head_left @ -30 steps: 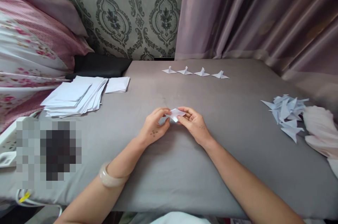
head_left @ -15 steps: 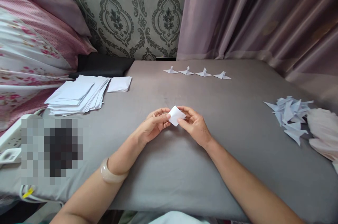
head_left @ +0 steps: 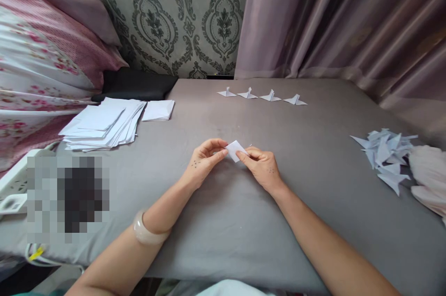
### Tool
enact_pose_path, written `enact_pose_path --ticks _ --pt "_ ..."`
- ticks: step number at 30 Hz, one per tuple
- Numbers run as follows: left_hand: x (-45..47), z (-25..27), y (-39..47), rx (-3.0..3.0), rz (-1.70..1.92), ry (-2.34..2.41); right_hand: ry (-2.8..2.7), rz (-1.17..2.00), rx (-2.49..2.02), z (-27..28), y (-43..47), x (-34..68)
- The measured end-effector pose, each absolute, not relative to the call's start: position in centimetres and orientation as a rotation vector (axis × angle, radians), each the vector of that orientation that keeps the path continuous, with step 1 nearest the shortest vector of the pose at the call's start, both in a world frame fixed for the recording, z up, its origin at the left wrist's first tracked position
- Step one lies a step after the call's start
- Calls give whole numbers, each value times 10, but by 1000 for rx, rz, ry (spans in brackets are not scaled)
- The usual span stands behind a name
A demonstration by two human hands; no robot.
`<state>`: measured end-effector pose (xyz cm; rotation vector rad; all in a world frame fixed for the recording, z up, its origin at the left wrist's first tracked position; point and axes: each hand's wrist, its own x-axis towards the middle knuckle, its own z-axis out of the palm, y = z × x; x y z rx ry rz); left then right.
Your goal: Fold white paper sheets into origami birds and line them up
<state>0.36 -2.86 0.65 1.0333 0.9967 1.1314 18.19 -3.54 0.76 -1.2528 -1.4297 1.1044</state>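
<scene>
Rolled left hand [head_left: 205, 161] since half a second ago to show its dotted back, drew in fingers of right hand [head_left: 264, 166], and tilted the folded paper [head_left: 234, 147] to a new slant. Now holding that white diamond over grey cloth [head_left: 216, 221], with four paper birds [head_left: 270, 96] in a row beyond it. Angled inward, with left forearm [head_left: 169, 210] rising from near left of the folded paper, ringed by pale bangle [head_left: 148, 233], and right forearm [head_left: 306, 214] from near right of it. Gripping narrowly with both hands: pinching the folded paper's left corner between left thumb and fingers, pressing right thumb onto its face toward the right corner.
</scene>
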Motion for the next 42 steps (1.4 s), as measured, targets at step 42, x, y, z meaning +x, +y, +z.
enact_pose_path --ticks 42 --pt "4 8 -30 876 1012 936 -1250 1324 -1268 4 -34 183"
